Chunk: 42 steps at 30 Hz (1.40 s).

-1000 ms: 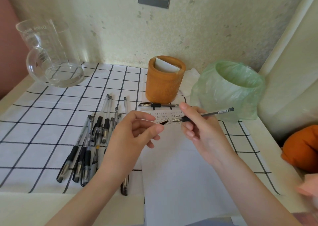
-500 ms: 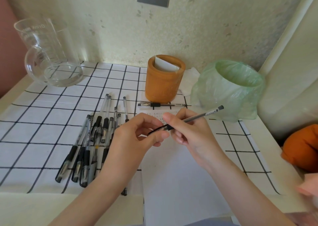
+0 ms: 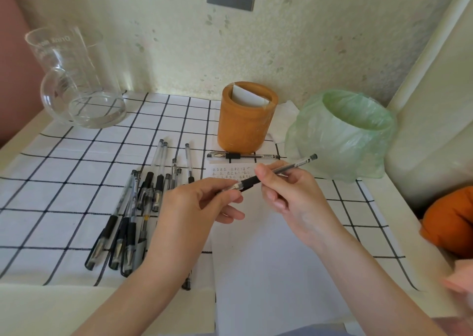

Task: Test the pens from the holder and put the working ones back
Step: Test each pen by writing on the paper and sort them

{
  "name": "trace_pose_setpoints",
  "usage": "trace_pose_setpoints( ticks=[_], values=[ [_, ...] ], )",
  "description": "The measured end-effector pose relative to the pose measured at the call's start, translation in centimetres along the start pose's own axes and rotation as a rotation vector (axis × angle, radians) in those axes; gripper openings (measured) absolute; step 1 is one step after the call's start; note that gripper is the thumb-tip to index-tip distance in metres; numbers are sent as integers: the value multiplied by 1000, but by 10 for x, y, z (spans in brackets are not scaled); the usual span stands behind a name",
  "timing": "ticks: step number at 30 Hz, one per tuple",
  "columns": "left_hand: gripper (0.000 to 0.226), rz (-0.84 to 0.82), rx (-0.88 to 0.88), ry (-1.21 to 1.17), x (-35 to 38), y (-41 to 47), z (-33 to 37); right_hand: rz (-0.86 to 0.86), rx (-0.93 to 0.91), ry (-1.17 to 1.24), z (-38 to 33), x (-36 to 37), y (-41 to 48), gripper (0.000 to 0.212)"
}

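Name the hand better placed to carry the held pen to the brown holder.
Likely the right. The right hand grips the pen round its barrel and sits nearer, just in front of the holder; the left hand only pinches the pen's tip end.

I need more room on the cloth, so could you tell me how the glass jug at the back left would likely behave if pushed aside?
The glass jug looks thin-walled and clear, so probably fragile. Its wide, rounded base suggests it would slide rather than tip. The checked cloth beneath it may bunch up, so lifting seems safer.
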State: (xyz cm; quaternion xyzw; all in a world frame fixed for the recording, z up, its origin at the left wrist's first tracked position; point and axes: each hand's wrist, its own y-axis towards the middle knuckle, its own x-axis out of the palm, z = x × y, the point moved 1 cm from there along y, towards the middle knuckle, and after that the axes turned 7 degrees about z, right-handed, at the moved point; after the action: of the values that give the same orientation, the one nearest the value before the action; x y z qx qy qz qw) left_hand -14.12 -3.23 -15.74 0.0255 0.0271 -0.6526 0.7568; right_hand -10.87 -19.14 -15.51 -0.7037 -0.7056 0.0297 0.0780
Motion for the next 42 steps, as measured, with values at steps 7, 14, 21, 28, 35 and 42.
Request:
trace_pose_setpoints(
  ticks=[7, 14, 21, 28, 35, 42],
  values=[
    [19, 19, -19, 44, 3, -2, -9, -76, 88, 39, 4, 0, 3, 14],
    [19, -48, 16, 134, 5, -2, -12, -58, 75, -60, 8, 4, 0, 35],
    [47, 38, 235, 708, -10, 5, -10, 69, 219, 205, 13, 11, 12, 34],
    [36, 113, 221, 1273, -20, 11, -21, -53, 351, 399, 7, 10, 25, 20],
    [44, 97, 234, 1437, -15, 14, -26, -6, 306, 172, 12, 3, 36, 25],
    [36, 147, 232, 1380, -14, 18, -26, 0, 285, 297, 12, 6, 42, 21]
  ],
)
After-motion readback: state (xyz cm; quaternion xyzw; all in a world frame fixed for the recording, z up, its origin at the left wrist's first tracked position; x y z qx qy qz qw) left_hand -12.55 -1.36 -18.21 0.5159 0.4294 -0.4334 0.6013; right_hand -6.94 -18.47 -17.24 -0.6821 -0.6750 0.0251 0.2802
